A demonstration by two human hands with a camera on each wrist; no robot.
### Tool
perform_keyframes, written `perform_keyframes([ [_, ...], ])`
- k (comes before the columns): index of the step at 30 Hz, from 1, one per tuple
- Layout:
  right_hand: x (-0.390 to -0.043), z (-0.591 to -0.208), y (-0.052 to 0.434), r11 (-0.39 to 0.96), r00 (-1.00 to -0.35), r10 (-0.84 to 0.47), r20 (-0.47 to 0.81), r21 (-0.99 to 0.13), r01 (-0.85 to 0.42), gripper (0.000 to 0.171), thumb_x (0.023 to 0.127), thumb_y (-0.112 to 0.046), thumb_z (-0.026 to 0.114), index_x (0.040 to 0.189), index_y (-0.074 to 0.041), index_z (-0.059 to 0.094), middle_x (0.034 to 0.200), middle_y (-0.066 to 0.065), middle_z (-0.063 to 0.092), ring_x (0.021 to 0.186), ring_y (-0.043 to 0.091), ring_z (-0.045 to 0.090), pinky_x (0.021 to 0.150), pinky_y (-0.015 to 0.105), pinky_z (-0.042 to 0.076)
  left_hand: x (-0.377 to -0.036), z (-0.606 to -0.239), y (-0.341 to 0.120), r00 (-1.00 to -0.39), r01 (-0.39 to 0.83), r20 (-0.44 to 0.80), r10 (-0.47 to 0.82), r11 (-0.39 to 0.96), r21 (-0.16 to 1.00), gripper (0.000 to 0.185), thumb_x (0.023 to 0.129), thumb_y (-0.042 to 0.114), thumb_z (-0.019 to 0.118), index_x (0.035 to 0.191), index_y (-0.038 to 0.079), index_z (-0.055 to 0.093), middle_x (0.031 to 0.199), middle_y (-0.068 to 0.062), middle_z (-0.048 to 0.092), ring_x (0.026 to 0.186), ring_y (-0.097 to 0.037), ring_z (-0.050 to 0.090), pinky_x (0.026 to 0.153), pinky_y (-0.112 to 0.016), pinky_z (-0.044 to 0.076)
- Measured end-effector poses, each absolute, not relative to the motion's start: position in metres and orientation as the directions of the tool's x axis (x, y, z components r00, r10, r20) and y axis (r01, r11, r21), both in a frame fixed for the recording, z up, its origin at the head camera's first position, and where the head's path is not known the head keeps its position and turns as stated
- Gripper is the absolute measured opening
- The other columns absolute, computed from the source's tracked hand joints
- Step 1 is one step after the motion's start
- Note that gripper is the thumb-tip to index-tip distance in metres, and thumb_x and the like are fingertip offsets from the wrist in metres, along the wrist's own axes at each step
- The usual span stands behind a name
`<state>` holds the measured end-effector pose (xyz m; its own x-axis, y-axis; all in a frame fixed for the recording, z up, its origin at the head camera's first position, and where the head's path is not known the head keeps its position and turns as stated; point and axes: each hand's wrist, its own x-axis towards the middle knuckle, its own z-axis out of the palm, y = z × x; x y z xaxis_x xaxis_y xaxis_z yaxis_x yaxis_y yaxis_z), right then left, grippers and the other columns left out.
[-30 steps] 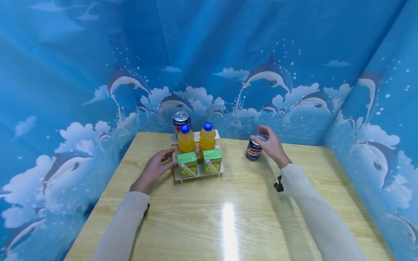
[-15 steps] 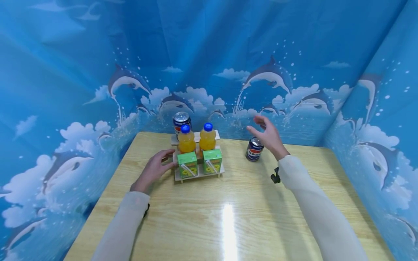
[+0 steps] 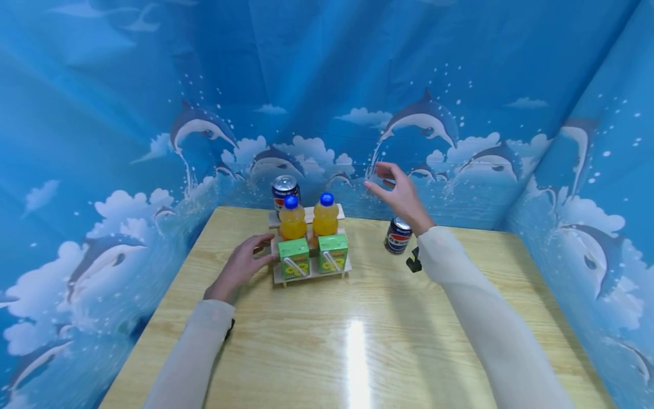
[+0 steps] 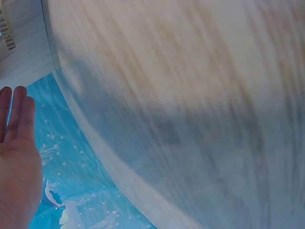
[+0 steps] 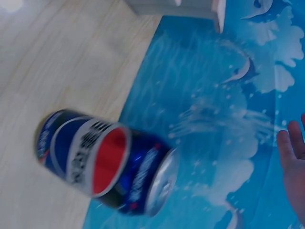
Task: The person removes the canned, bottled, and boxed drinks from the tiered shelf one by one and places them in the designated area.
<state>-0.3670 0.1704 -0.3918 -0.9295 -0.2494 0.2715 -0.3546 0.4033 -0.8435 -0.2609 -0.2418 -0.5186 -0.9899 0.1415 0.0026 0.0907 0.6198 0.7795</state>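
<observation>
Blue can [image 3: 397,234] below empty right hand [image 3: 399,195]

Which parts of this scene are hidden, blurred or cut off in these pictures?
- Left wrist view: the table is only motion blur; the wooden rack is not recognisable.
- Right wrist view: the right hand is cut by the edge.
- Head view: the rear can is half hidden behind an orange bottle; the juice box print is too small.

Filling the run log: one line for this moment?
left hand: touches rack | right hand: open, raised above can | can: upright on table
</observation>
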Motion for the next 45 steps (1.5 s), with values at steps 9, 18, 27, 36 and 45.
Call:
perform_keyframes([
  [9, -0.368, -0.377, 0.14, 0.355, -0.906, -0.315, 0.282, -0.851, -0.388, 0.075, 0.104, -0.047, 0.075, 0.164, -0.013, 0.045, 0.163, 0.015, 0.052, 0.152, 0.037, 0.047, 0.132, 0.056, 0.039, -0.261, -0.519, -0.242, -0.99, 0.087, 0.0, 0.139, 0.617, 0.782, 0.062, 0.106, 0.028, 0.075, 0.161, 0.014, 0.052, 0.163, -0.013, 0.055, 0.148, -0.038, 0.056, 0.124, -0.058, 0.049],
  [18, -0.366, -0.365, 0.11, 0.377, -0.885, -0.353, 0.303, -0.82, -0.431, 0.07, 0.105, -0.044, 0.075, 0.162, -0.014, 0.048, 0.161, 0.015, 0.053, 0.151, 0.039, 0.049, 0.13, 0.058, 0.041, -0.262, -0.519, -0.242, -0.99, 0.083, -0.005, 0.139, 0.617, 0.782, 0.062, 0.106, 0.029, 0.075, 0.161, 0.014, 0.052, 0.162, -0.013, 0.055, 0.148, -0.037, 0.055, 0.125, -0.058, 0.048],
  [27, -0.366, -0.354, 0.085, 0.398, -0.876, -0.388, 0.286, -0.805, -0.439, 0.069, 0.104, -0.045, 0.076, 0.162, -0.018, 0.049, 0.16, 0.017, 0.054, 0.148, 0.039, 0.051, 0.129, 0.056, 0.044, -0.263, -0.521, -0.244, -0.989, 0.089, -0.002, 0.147, 0.61, 0.787, 0.064, 0.105, 0.032, 0.076, 0.161, 0.014, 0.052, 0.162, -0.014, 0.055, 0.148, -0.038, 0.055, 0.125, -0.059, 0.048],
  [36, -0.362, -0.348, 0.065, 0.441, -0.872, -0.442, 0.21, -0.796, -0.415, 0.071, 0.103, -0.054, 0.073, 0.162, -0.024, 0.049, 0.162, 0.007, 0.054, 0.149, 0.036, 0.052, 0.123, 0.055, 0.05, -0.262, -0.521, -0.245, -0.988, 0.104, 0.011, 0.155, 0.605, 0.789, 0.063, 0.105, 0.031, 0.076, 0.161, 0.014, 0.053, 0.161, -0.014, 0.056, 0.148, -0.038, 0.056, 0.125, -0.058, 0.048],
  [45, -0.362, -0.338, 0.048, 0.461, -0.854, -0.502, 0.139, -0.792, -0.4, 0.076, 0.103, -0.054, 0.073, 0.163, -0.016, 0.047, 0.163, 0.013, 0.053, 0.148, 0.037, 0.052, 0.123, 0.058, 0.049, -0.263, -0.52, -0.244, -0.989, 0.095, 0.003, 0.15, 0.608, 0.788, 0.064, 0.105, 0.031, 0.077, 0.161, 0.015, 0.052, 0.162, -0.013, 0.055, 0.149, -0.038, 0.054, 0.125, -0.058, 0.048],
])
